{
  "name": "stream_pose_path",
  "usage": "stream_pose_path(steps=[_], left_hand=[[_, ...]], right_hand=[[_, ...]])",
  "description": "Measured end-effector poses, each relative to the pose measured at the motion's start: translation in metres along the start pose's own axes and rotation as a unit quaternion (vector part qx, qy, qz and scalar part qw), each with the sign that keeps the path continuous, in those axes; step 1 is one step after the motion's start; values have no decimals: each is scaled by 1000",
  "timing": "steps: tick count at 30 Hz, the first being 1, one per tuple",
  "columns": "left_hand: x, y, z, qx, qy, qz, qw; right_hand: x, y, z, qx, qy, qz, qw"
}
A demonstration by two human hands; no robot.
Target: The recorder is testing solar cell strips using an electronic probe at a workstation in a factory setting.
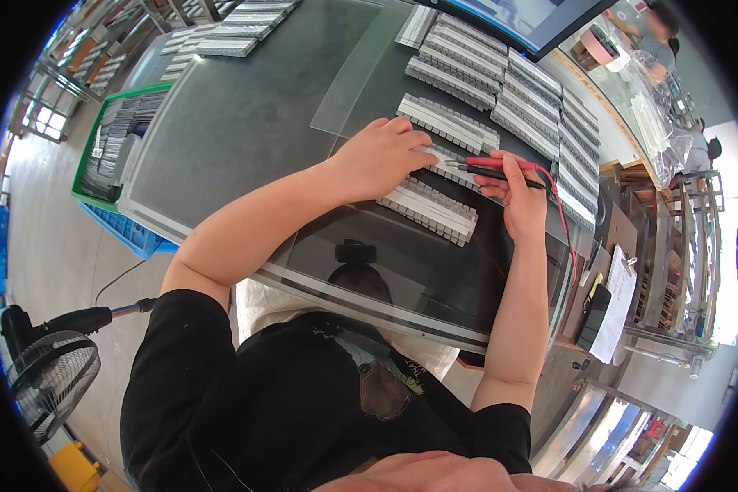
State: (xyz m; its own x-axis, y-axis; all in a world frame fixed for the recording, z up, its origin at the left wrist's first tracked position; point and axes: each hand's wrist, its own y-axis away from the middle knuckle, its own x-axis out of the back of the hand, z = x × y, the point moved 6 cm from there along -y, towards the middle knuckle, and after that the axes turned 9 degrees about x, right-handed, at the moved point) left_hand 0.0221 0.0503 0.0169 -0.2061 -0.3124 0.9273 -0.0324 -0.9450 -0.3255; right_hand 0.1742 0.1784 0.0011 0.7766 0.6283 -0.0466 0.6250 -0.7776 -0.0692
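Note:
My left hand (381, 156) lies palm down on a long grey ribbed strip (455, 168) on the dark workbench, fingers spread over it. My right hand (521, 197) pinches a red probe and a black probe (488, 168) side by side, their tips touching that same strip just right of my left fingers. Red and black leads (559, 209) trail from the probes over my right wrist. Another ribbed strip (430, 211) rests close below my hands, and one more (447, 123) sits just above them.
Rows of the same grey strips (517, 94) fill the bench's far right. A clear plastic sheet (361, 70) lies at the middle back. A green crate (111, 139) and blue crate (127, 230) stand left; a fan (49, 377) is on the floor. A clipboard (615, 303) lies right.

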Motion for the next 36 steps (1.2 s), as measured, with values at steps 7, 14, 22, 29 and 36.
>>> stream_pose_path(steps=[7, 14, 22, 29, 36], left_hand=[[1, 0, -1, -5, 4, 26, 1000], [-1, 0, -1, -15, -1, 47, 999], [1, -1, -1, -18, 1, 47, 999], [0, 0, -1, -10, 8, 23, 1000], [1, -1, 0, -16, 10, 28, 999]], right_hand=[[0, -1, 1, -1, -2, -1, 1000], [3, 0, 4, -4, -20, 6, 1000], [13, -3, -7, 82, -124, 53, 987], [7, 0, -2, 37, -22, 32, 999], [8, -1, -1, 19, -10, 28, 999]])
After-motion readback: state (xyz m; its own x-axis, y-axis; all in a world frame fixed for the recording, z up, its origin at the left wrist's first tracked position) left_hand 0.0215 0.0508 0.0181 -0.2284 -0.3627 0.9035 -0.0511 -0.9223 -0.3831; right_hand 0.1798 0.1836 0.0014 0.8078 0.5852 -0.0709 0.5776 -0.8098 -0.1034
